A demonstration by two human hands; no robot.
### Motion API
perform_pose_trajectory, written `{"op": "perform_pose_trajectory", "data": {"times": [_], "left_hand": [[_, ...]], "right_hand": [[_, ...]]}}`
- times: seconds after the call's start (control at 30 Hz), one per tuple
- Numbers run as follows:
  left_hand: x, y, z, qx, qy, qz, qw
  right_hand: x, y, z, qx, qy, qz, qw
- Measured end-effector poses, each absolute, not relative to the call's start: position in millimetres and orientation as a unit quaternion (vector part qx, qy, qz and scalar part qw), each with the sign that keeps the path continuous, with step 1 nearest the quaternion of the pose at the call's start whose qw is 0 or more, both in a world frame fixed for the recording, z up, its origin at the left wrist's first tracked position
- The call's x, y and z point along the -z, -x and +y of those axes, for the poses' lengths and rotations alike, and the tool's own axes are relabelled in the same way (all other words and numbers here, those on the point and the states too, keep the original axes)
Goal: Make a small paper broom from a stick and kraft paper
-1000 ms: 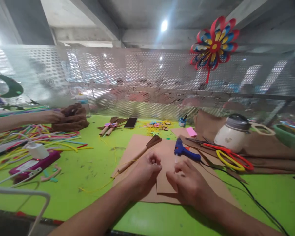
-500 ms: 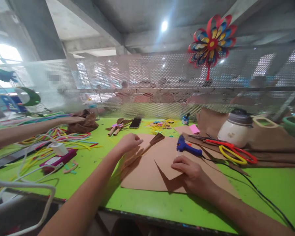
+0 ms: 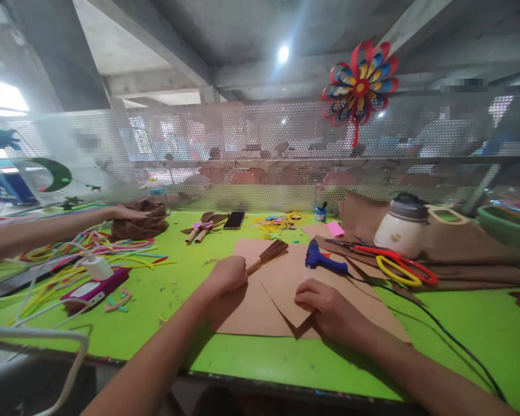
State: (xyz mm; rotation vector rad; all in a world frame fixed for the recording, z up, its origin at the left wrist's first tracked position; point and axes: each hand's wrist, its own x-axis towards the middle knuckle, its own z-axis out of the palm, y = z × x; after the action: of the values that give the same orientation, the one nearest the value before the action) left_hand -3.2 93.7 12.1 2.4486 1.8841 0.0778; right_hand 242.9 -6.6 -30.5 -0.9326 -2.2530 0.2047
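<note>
My left hand (image 3: 229, 277) is closed round the handle of a small rolled brown-paper piece with a dark fringed end (image 3: 273, 251), which points away to the right. Under it lies a large sheet of brown paper (image 3: 255, 315). Between thumb and fingers, my right hand (image 3: 329, 306) pinches the edge of a smaller brown paper piece (image 3: 283, 297), its left corner raised off the sheet. A blue glue gun (image 3: 327, 261) lies just beyond my right hand, its nozzle pointing down toward the fingers.
Scissors with red and yellow handles (image 3: 398, 271), a white jug (image 3: 403, 228) and folded brown paper (image 3: 468, 248) are on the right. Two finished paper pieces (image 3: 201, 228) and a phone (image 3: 234, 220) lie at the back. At left, another person's hand (image 3: 127, 213) rests on brown material, near cables and a power strip (image 3: 96, 292).
My left hand has come down and closed round the rolled paper piece's handle. My right hand still holds the small paper piece. The view has shifted slightly.
</note>
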Motion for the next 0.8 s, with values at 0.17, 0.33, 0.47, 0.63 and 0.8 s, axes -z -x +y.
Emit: {"op": "perform_pose_trajectory", "data": {"times": [0.17,0.33,0.47,0.63,0.8], "left_hand": [[-9,3,92,-0.032,-0.795,0.605,0.017],[-8,4,89,-0.065,-0.796,0.602,0.024],[-15,5,91,-0.096,-0.789,0.604,0.061],[-37,8,94,-0.122,-0.797,0.568,0.164],[-68,10,85,-0.178,-0.804,0.497,0.273]], "right_hand": [[32,-243,-5,-0.071,0.357,-0.870,0.333],[30,-242,-6,-0.070,0.362,-0.871,0.326],[29,-242,-6,-0.071,0.362,-0.870,0.328],[26,-242,-7,-0.074,0.370,-0.871,0.316],[14,-242,-17,-0.138,0.371,-0.864,0.310]]}}
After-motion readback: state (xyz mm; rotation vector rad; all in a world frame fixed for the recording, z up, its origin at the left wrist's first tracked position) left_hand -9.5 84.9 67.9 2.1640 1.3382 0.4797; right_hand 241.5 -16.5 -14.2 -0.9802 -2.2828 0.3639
